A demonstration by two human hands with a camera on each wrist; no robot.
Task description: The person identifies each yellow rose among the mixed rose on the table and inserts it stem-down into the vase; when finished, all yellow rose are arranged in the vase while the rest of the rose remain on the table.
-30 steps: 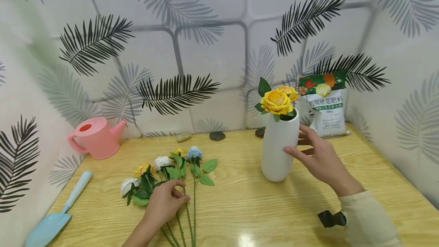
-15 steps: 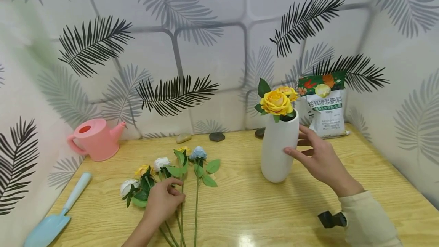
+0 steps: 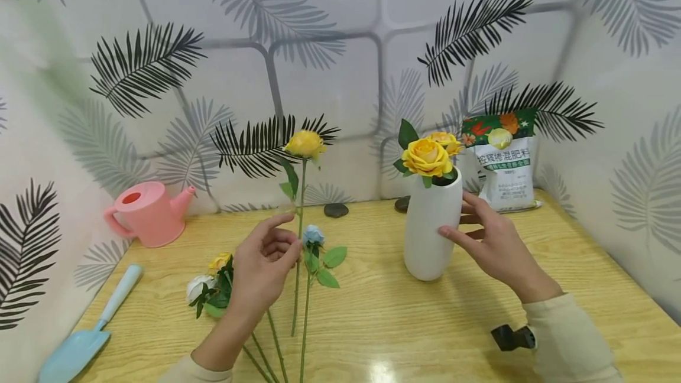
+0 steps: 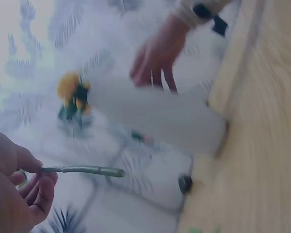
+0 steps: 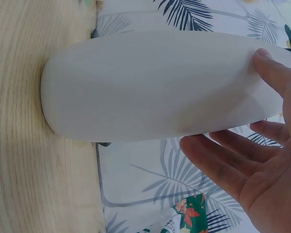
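White vase gripped by right hand, yellow rose held up by left hand

Vase is stood on wooden table, two yellow blooms in its mouth. Its side is clasped between right thumb and fingers; fingertips are shown in right wrist view, partly hidden in head view. Rose stem is pinched in left fingers, well apart from vase. Bloom is shown in head view; bare stem end is seen closer in left wrist view
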